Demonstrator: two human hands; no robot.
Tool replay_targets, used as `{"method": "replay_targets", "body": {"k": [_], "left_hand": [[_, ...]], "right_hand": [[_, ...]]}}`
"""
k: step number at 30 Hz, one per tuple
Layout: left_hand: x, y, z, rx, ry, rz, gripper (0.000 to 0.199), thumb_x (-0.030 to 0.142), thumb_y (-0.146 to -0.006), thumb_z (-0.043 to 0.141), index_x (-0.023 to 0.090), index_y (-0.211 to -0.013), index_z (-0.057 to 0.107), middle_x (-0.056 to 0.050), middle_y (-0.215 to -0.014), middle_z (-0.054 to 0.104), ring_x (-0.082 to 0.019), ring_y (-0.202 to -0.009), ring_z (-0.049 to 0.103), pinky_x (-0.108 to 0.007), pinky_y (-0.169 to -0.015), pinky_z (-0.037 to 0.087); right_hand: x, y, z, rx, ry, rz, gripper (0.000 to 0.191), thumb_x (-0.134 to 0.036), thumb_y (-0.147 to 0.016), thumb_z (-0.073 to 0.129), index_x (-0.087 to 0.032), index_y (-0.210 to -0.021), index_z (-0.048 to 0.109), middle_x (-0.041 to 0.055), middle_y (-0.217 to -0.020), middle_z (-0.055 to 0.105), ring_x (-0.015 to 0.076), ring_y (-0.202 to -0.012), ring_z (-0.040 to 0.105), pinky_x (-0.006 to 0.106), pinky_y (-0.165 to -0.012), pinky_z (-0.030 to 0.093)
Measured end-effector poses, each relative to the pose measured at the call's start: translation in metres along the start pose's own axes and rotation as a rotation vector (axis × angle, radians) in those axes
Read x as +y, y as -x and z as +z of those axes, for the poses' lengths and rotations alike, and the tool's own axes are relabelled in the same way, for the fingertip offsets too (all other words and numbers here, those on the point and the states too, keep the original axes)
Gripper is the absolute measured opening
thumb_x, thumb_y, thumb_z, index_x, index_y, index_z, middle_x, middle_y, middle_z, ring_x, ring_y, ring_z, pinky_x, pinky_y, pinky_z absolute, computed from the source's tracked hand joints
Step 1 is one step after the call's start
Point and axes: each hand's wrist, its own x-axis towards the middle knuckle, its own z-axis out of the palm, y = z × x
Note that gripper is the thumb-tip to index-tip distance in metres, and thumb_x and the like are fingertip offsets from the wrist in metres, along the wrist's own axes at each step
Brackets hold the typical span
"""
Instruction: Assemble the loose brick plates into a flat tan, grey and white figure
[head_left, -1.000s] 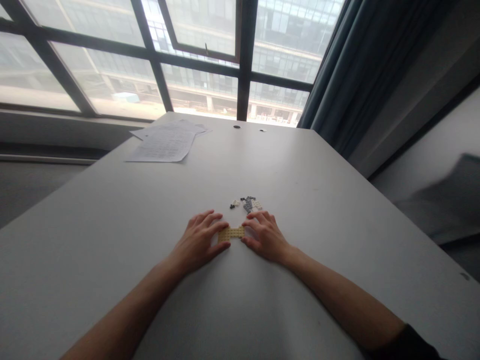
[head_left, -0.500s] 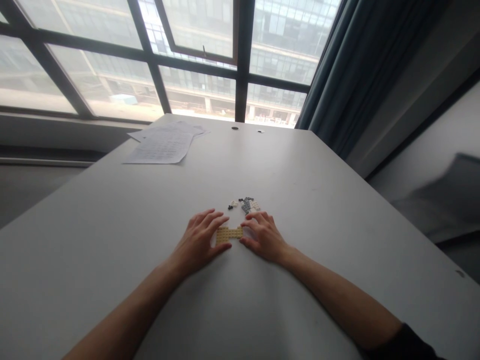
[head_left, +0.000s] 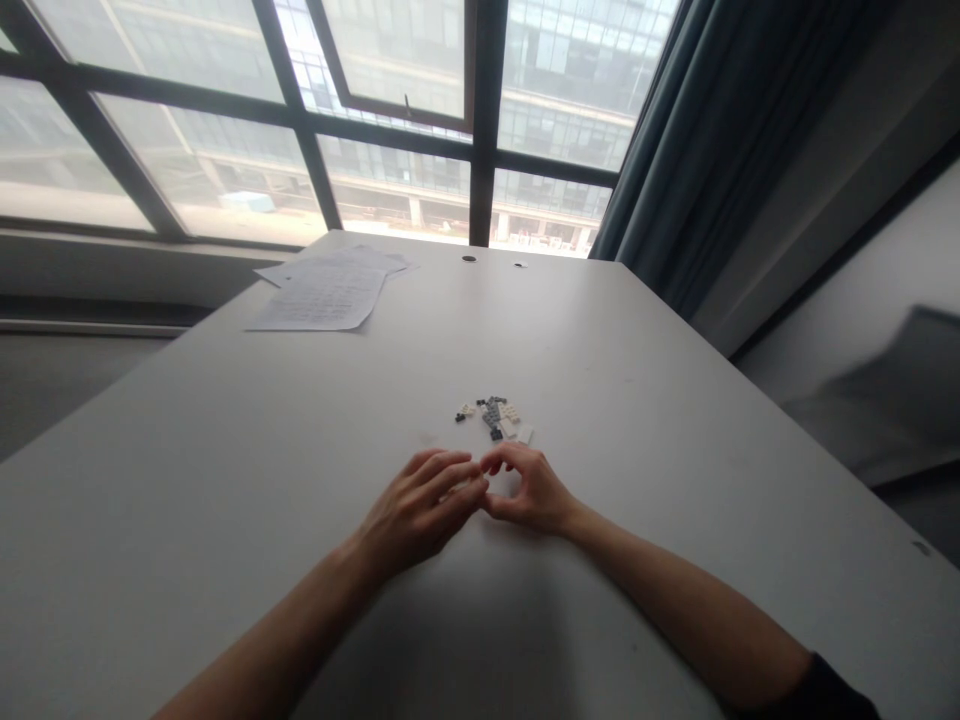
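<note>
My left hand (head_left: 429, 500) is closed, palm down, its fingertips meeting those of my right hand (head_left: 529, 488). Thumb and fingers of the right hand curl together in a ring. What they grip is hidden; the tan brick piece is almost wholly covered by my hands, with at most a pale sliver between the left fingers. Just beyond the hands lies a small pile of loose bricks: grey plates (head_left: 492, 411), a black piece (head_left: 496, 434), white tiles (head_left: 525, 434) and a cream studded plate (head_left: 510, 413).
The white table (head_left: 300, 420) carries printed papers (head_left: 322, 290) at its far left. Two small round fittings are near the far edge. Behind stand a window (head_left: 409, 185) and a dark curtain (head_left: 697, 130) at the right.
My left hand has moved right and closed over the tan piece, which showed between the hands before. The right hand has shifted slightly down, uncovering white tiles and a black piece.
</note>
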Motion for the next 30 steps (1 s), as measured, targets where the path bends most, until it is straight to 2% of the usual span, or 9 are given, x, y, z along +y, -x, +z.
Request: {"method": "replay_targets", "body": {"k": [8, 11, 14, 19, 22, 24, 26, 28, 30], "left_hand": [[0.001, 0.002, 0.002, 0.102, 0.061, -0.076, 0.025, 0.012, -0.080, 0.065, 0.021, -0.103, 0.060, -0.006, -0.105, 0.069, -0.018, -0.102, 0.061, -0.032, -0.084, 0.048], [0.000, 0.003, 0.003, 0.107, 0.061, -0.104, 0.021, 0.011, -0.080, 0.065, 0.022, -0.098, 0.061, -0.006, -0.107, 0.068, -0.018, -0.102, 0.060, -0.033, -0.084, 0.048], [-0.001, 0.004, 0.005, 0.095, 0.050, -0.128, 0.021, 0.012, -0.080, 0.065, 0.022, -0.097, 0.062, -0.005, -0.107, 0.068, -0.018, -0.101, 0.060, -0.033, -0.085, 0.047], [-0.002, 0.004, 0.006, 0.043, 0.114, -0.236, 0.009, 0.019, -0.081, 0.065, 0.024, -0.089, 0.064, -0.003, -0.100, 0.069, -0.018, -0.101, 0.060, -0.034, -0.088, 0.046], [-0.005, 0.004, 0.007, 0.102, 0.326, -0.483, 0.012, 0.027, -0.079, 0.068, 0.021, -0.087, 0.060, -0.004, -0.095, 0.067, -0.018, -0.092, 0.062, -0.034, -0.082, 0.050], [-0.009, 0.004, 0.007, 0.183, 0.533, -0.690, 0.025, 0.032, -0.079, 0.068, 0.020, -0.097, 0.056, -0.005, -0.094, 0.066, -0.018, -0.086, 0.064, -0.034, -0.077, 0.052], [-0.013, 0.005, 0.006, 0.229, 0.707, -0.822, 0.032, 0.037, -0.080, 0.065, 0.019, -0.105, 0.053, -0.007, -0.094, 0.066, -0.019, -0.084, 0.065, -0.034, -0.073, 0.054], [-0.015, 0.005, 0.005, 0.216, 0.769, -0.857, 0.030, 0.039, -0.082, 0.062, 0.017, -0.102, 0.056, -0.008, -0.093, 0.066, -0.020, -0.085, 0.066, -0.033, -0.072, 0.054], [-0.014, 0.005, 0.006, 0.178, 0.680, -0.844, 0.026, 0.039, -0.083, 0.061, 0.017, -0.098, 0.058, -0.007, -0.094, 0.067, -0.020, -0.087, 0.065, -0.034, -0.074, 0.053]], "right_hand": [[0.001, 0.001, 0.005, -0.018, -0.368, 0.127, 0.029, -0.021, -0.066, 0.072, -0.019, -0.092, 0.059, -0.0004, -0.080, 0.063, 0.0129, -0.072, 0.058, 0.026, -0.066, 0.045], [0.001, 0.002, 0.009, -0.024, -0.533, 0.202, 0.029, -0.020, -0.069, 0.069, -0.020, -0.095, 0.056, 0.0002, -0.079, 0.066, 0.0129, -0.070, 0.060, 0.026, -0.066, 0.045], [0.000, 0.003, 0.011, 0.004, -0.568, 0.241, 0.024, -0.021, -0.072, 0.068, -0.019, -0.093, 0.056, 0.0010, -0.079, 0.067, 0.0134, -0.071, 0.062, 0.026, -0.066, 0.046], [-0.003, 0.003, 0.012, 0.027, -0.421, 0.184, 0.023, -0.025, -0.075, 0.068, -0.019, -0.096, 0.060, 0.0015, -0.078, 0.068, 0.0137, -0.071, 0.063, 0.026, -0.065, 0.047], [0.001, 0.001, 0.008, 0.042, -0.265, 0.126, 0.024, -0.023, -0.078, 0.064, -0.020, -0.102, 0.063, 0.0011, -0.079, 0.069, 0.0132, -0.071, 0.062, 0.026, -0.066, 0.047], [0.007, -0.002, 0.003, 0.088, -0.139, 0.113, 0.025, -0.020, -0.078, 0.062, -0.020, -0.103, 0.064, 0.0014, -0.081, 0.069, 0.0140, -0.074, 0.062, 0.027, -0.068, 0.047], [0.014, -0.004, -0.003, 0.150, -0.007, 0.111, 0.024, -0.018, -0.079, 0.060, -0.021, -0.102, 0.065, 0.0027, -0.086, 0.069, 0.0162, -0.082, 0.061, 0.030, -0.074, 0.048], [0.020, -0.007, -0.009, 0.180, 0.142, 0.096, 0.024, -0.018, -0.080, 0.060, -0.022, -0.103, 0.066, 0.0049, -0.096, 0.068, 0.0191, -0.093, 0.058, 0.035, -0.084, 0.047], [0.024, -0.010, -0.013, 0.153, 0.306, 0.077, 0.027, -0.021, -0.082, 0.061, -0.023, -0.109, 0.066, 0.0072, -0.111, 0.064, 0.0221, -0.106, 0.053, 0.040, -0.095, 0.042]]}}
